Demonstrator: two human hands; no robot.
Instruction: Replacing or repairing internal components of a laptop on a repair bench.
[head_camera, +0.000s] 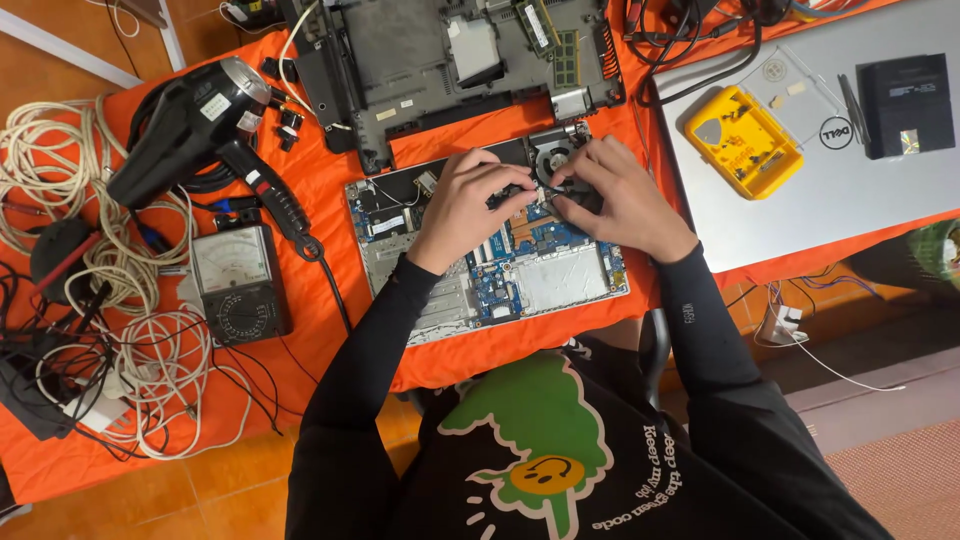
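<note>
Opened laptop (520, 275) under both hands | left hand (465, 205), right hand (620, 195) pinch small black part (520, 193)

Both hands, left hand (462, 205) and right hand (622, 198), are pinching a small black part (520, 195) over the opened laptop (560, 280) (fan (552, 152) just beyond).

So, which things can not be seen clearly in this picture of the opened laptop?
Head view only:
- The small part between the left hand and right hand: covered by the fingers, too small to identify.
- The opened laptop: its middle board is hidden under both hands.
- The second laptop base: cut off by the top edge.
- The yellow case: contents too small to tell.
</note>
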